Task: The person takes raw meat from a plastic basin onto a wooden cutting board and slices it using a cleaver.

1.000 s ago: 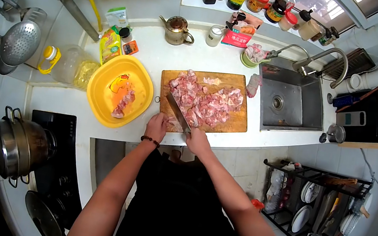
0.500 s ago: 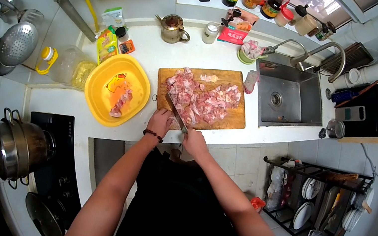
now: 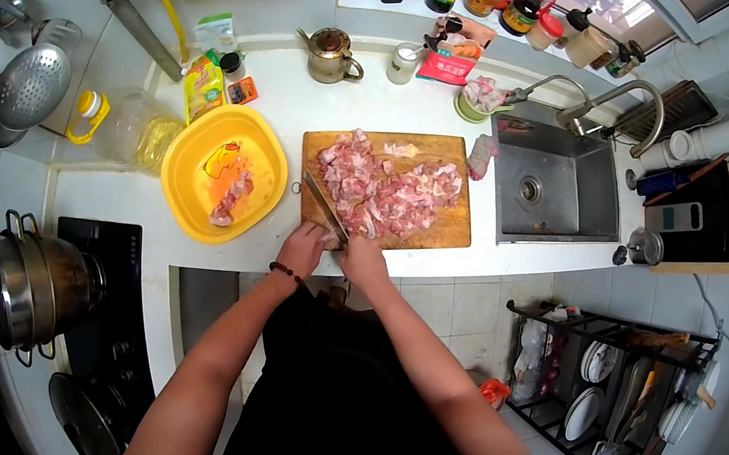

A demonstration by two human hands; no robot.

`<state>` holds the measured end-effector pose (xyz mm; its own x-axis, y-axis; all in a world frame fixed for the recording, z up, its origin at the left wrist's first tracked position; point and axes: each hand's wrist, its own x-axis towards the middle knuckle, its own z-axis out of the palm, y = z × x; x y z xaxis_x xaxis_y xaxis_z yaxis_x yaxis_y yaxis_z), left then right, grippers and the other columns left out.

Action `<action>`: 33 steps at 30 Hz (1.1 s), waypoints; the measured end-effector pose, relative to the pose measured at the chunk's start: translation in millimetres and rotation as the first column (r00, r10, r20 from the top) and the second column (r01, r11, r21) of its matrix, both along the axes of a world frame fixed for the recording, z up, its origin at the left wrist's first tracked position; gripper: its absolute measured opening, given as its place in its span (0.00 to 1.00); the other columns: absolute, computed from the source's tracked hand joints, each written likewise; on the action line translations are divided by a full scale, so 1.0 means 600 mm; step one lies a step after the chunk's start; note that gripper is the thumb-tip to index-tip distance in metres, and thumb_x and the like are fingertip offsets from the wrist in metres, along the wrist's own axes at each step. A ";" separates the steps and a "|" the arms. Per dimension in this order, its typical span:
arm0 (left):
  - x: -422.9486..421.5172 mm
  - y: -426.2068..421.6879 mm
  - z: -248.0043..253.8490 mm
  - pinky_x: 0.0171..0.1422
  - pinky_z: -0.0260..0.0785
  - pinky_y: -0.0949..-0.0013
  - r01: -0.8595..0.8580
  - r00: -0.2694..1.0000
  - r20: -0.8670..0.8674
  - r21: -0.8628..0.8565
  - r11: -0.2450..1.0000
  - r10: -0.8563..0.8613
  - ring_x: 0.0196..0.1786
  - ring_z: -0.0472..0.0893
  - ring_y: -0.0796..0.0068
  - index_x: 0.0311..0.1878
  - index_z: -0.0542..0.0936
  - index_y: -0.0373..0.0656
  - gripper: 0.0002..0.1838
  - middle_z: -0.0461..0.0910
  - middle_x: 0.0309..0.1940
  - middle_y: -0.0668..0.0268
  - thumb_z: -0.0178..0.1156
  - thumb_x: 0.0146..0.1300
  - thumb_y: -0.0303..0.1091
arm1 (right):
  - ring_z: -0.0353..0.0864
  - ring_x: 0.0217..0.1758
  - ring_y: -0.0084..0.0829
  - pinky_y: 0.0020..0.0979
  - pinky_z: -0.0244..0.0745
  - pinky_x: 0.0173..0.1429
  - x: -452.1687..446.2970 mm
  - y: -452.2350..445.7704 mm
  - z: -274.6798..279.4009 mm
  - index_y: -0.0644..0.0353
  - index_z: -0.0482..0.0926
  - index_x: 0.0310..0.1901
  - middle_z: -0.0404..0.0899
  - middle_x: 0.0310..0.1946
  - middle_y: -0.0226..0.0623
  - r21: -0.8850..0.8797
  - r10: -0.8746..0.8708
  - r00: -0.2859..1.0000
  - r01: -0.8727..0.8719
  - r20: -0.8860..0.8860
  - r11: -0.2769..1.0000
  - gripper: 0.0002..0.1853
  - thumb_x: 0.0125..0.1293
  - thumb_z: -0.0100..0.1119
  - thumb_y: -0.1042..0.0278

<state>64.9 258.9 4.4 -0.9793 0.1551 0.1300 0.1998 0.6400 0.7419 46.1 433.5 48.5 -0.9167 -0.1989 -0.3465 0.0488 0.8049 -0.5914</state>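
My right hand (image 3: 365, 262) is closed round the handle of a kitchen knife (image 3: 326, 202). Its blade slants to the far left across the wooden cutting board (image 3: 453, 233). At the board's near left corner, my left hand (image 3: 304, 246) has its fingers bent over a small piece of meat (image 3: 330, 240), mostly hidden beside the blade. A heap of chopped raw meat (image 3: 390, 195) covers the middle of the board, just beyond the knife. Left of the board stands a yellow basin (image 3: 180, 185) with a strip of meat (image 3: 231, 200) and some orange-red liquid in it.
A steel sink (image 3: 579, 228) is set into the counter on the right. Behind the board stand a teapot (image 3: 332, 56), a white-lidded jar (image 3: 403, 64) and a red packet (image 3: 452, 60). An oil bottle (image 3: 133, 128) is beyond the basin; a steamer pot (image 3: 32, 286) stands on the stove.
The knife and my right hand have shifted slightly left and away from me, and the blade lies nearer the board's left side. My left hand has dropped slightly toward me.
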 end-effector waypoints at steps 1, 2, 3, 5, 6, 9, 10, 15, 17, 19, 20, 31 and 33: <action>-0.001 0.003 -0.008 0.53 0.76 0.51 0.002 1.000 -0.003 0.000 1.000 -0.002 0.48 0.82 0.43 0.49 0.83 0.37 0.11 0.81 0.43 0.51 0.62 0.64 0.21 | 0.86 0.44 0.65 0.57 0.83 0.50 -0.004 -0.004 -0.004 0.72 0.83 0.40 0.85 0.35 0.66 0.005 0.006 1.000 -0.006 -0.018 1.000 0.09 0.60 0.61 0.77; -0.001 0.004 -0.017 0.53 0.76 0.50 -0.022 1.000 -0.021 -0.009 1.000 0.022 0.48 0.82 0.43 0.48 0.83 0.37 0.10 0.81 0.43 0.51 0.62 0.64 0.22 | 0.86 0.44 0.65 0.57 0.83 0.50 -0.005 -0.004 -0.007 0.72 0.83 0.40 0.85 0.35 0.66 0.003 0.009 1.000 -0.009 -0.022 1.000 0.09 0.60 0.61 0.77; -0.001 0.003 -0.015 0.53 0.76 0.50 -0.043 0.998 -0.036 -0.020 0.999 0.043 0.47 0.82 0.43 0.48 0.83 0.37 0.09 0.81 0.42 0.51 0.62 0.65 0.22 | 0.87 0.44 0.65 0.57 0.83 0.50 -0.002 -0.006 -0.007 0.72 0.83 0.40 0.85 0.35 0.65 0.001 0.014 0.999 -0.014 -0.035 1.000 0.09 0.60 0.61 0.76; -0.010 0.004 -0.013 0.53 0.76 0.49 -0.064 0.998 -0.008 -0.057 0.996 0.064 0.47 0.82 0.43 0.47 0.83 0.37 0.09 0.81 0.42 0.51 0.61 0.65 0.22 | 0.87 0.44 0.65 0.57 0.83 0.50 0.005 0.002 -0.004 0.71 0.83 0.41 0.86 0.35 0.65 0.004 0.018 0.998 -0.018 -0.054 1.000 0.09 0.60 0.62 0.76; -0.013 0.006 -0.009 0.53 0.76 0.49 -0.087 0.996 0.024 -0.091 0.992 0.090 0.47 0.82 0.43 0.47 0.83 0.37 0.09 0.81 0.42 0.51 0.61 0.65 0.22 | 0.87 0.44 0.65 0.57 0.83 0.50 0.015 0.010 0.002 0.71 0.83 0.40 0.85 0.36 0.65 0.014 -0.014 1.000 0.014 -0.024 1.000 0.09 0.60 0.63 0.76; -0.003 0.008 0.003 0.54 0.76 0.49 -0.021 1.000 0.014 -0.100 0.995 0.023 0.48 0.82 0.43 0.47 0.83 0.37 0.09 0.81 0.42 0.50 0.61 0.64 0.22 | 0.87 0.44 0.64 0.57 0.83 0.50 0.020 0.015 0.012 0.72 0.83 0.41 0.85 0.36 0.66 0.026 -0.025 0.999 0.025 0.020 0.999 0.09 0.60 0.64 0.76; 0.007 0.012 0.003 0.54 0.76 0.49 -0.021 1.000 0.019 -0.100 0.995 0.023 0.48 0.82 0.43 0.47 0.83 0.37 0.09 0.81 0.42 0.50 0.61 0.64 0.22 | 0.87 0.44 0.64 0.56 0.83 0.50 0.023 0.015 0.013 0.72 0.83 0.41 0.85 0.36 0.66 0.028 -0.013 0.999 0.012 0.033 1.000 0.10 0.60 0.64 0.76; 0.010 0.010 -0.004 0.56 0.76 0.49 -0.025 0.999 -0.031 -0.062 0.998 0.023 0.49 0.82 0.43 0.47 0.83 0.36 0.09 0.82 0.45 0.49 0.61 0.65 0.23 | 0.87 0.43 0.64 0.57 0.83 0.50 -0.002 -0.010 0.003 0.71 0.83 0.41 0.85 0.36 0.66 0.015 0.012 1.000 -0.012 -0.009 1.000 0.09 0.60 0.63 0.75; -0.003 0.003 0.001 0.56 0.76 0.49 -0.055 0.998 0.011 -0.075 0.996 0.056 0.49 0.82 0.43 0.48 0.83 0.36 0.09 0.82 0.45 0.50 0.61 0.65 0.22 | 0.87 0.43 0.65 0.57 0.83 0.51 0.000 -0.002 0.006 0.71 0.83 0.40 0.85 0.36 0.66 0.004 0.031 0.999 -0.031 -0.007 1.000 0.09 0.61 0.63 0.75; -0.005 0.002 0.000 0.56 0.76 0.49 -0.080 0.995 0.058 -0.089 0.993 0.085 0.49 0.82 0.42 0.48 0.83 0.36 0.09 0.82 0.45 0.50 0.60 0.65 0.22 | 0.87 0.43 0.65 0.58 0.82 0.50 0.016 0.006 0.000 0.72 0.83 0.37 0.85 0.35 0.66 0.024 -0.033 0.999 0.032 0.032 0.999 0.07 0.62 0.61 0.76; 0.000 0.005 -0.004 0.56 0.76 0.50 -0.084 0.995 0.047 -0.093 0.992 0.088 0.49 0.82 0.42 0.48 0.83 0.36 0.10 0.82 0.44 0.50 0.60 0.65 0.22 | 0.87 0.43 0.65 0.58 0.82 0.50 0.017 0.010 -0.005 0.72 0.83 0.37 0.85 0.35 0.66 0.027 -0.030 0.999 0.029 0.036 0.999 0.07 0.62 0.61 0.76; 0.022 -0.028 0.009 0.47 0.79 0.57 -0.124 0.985 0.117 -0.043 0.991 0.128 0.40 0.85 0.53 0.45 0.83 0.34 0.07 0.84 0.37 0.53 0.66 0.67 0.26 | 0.86 0.42 0.65 0.58 0.82 0.51 -0.017 -0.007 0.003 0.74 0.84 0.38 0.83 0.34 0.68 -0.043 -0.054 0.998 0.052 -0.035 0.998 0.09 0.63 0.59 0.75; 0.047 -0.038 -0.029 0.44 0.80 0.61 -0.211 0.943 0.277 0.072 0.975 0.183 0.37 0.86 0.62 0.45 0.83 0.34 0.08 0.86 0.36 0.56 0.67 0.69 0.29 | 0.86 0.42 0.65 0.58 0.82 0.52 -0.017 -0.003 -0.001 0.74 0.84 0.38 0.83 0.34 0.68 -0.039 -0.041 0.999 0.040 -0.032 0.998 0.10 0.64 0.59 0.74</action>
<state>92.8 235.9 -12.7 -0.9898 -0.0447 -0.1353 -0.1367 0.5668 0.8125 35.9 431.8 48.2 -0.9352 -0.1737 -0.3086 0.0610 0.7794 -0.6236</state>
